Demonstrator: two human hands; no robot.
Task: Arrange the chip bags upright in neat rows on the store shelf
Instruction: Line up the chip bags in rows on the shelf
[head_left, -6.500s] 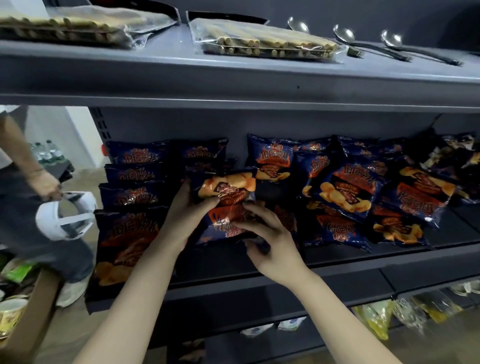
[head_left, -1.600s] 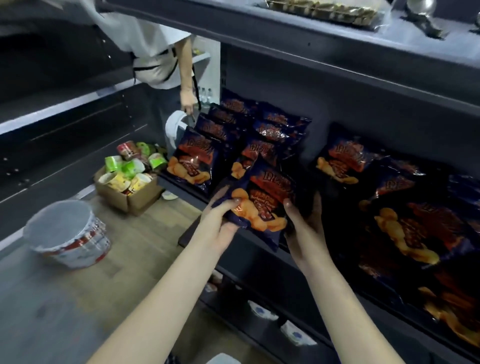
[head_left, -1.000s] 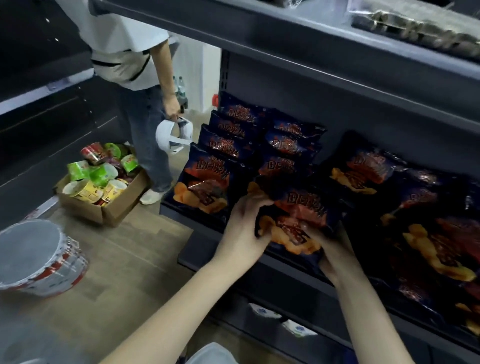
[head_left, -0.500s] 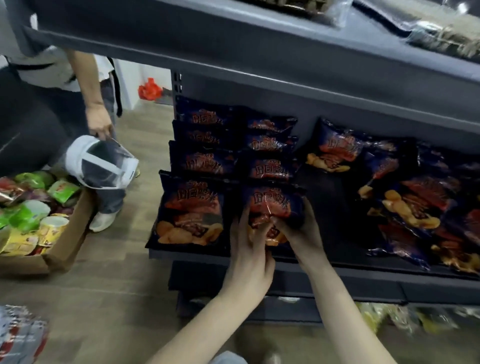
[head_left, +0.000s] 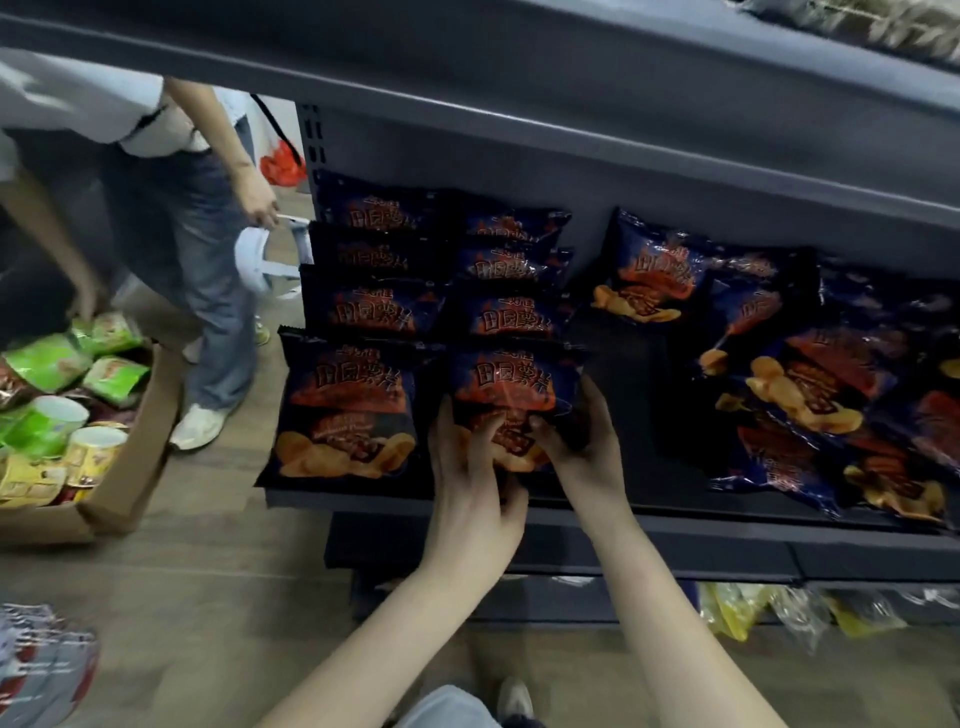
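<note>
At the front edge of the shelf, I hold a chip bag upright. I judge it could slump forward off that edge if released too soon, as its base is hidden under my hands. My left hand curls round its lower left and my right hand round its lower right, both gripping. Behind it, a row runs to the back wall. Loose bags lie heaped toward the right end.

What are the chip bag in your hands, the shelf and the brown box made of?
Chip bag: probably thin plastic film, glossy; it shines and crinkles. Shelf: looks like painted metal, matte dark grey, with a thin straight edge. Box: plain brown cardboard, dull, with a folded corner.
</note>
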